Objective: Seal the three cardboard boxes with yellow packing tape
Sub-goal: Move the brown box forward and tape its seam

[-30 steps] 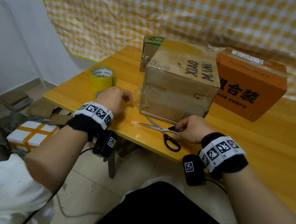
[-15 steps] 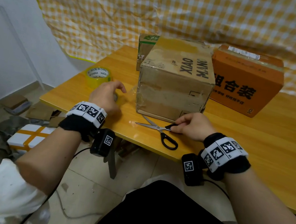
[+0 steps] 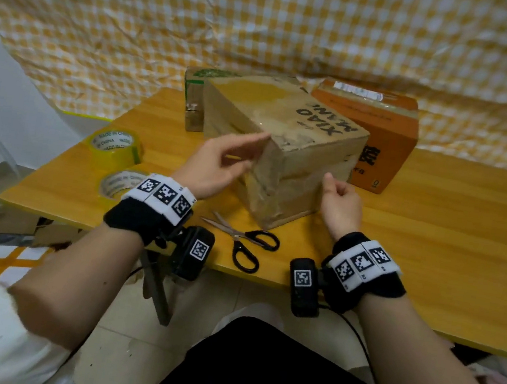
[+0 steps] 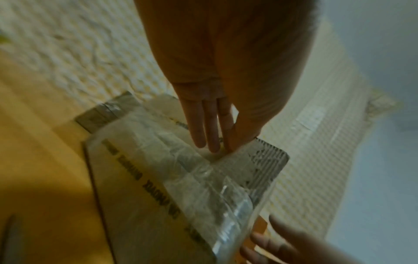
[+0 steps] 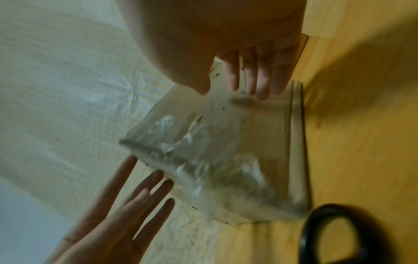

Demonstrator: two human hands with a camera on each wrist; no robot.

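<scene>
Head view: brown cardboard box (image 3: 288, 151) sits turned cornerwise mid-table, scissors (image 3: 243, 239) at its 6 o'clock. Left hand (image 3: 216, 166), fingers straight, touches its left face; right hand (image 3: 341, 201), fingers loosely curled, empty. Stiff, probably light, tape-slick: best held by opposite faces.

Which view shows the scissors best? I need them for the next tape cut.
Head view: the scissors lie whole on the table's front edge. Right wrist shows only a blurred black handle loop; left wrist shows nothing clearly recognisable.
</scene>
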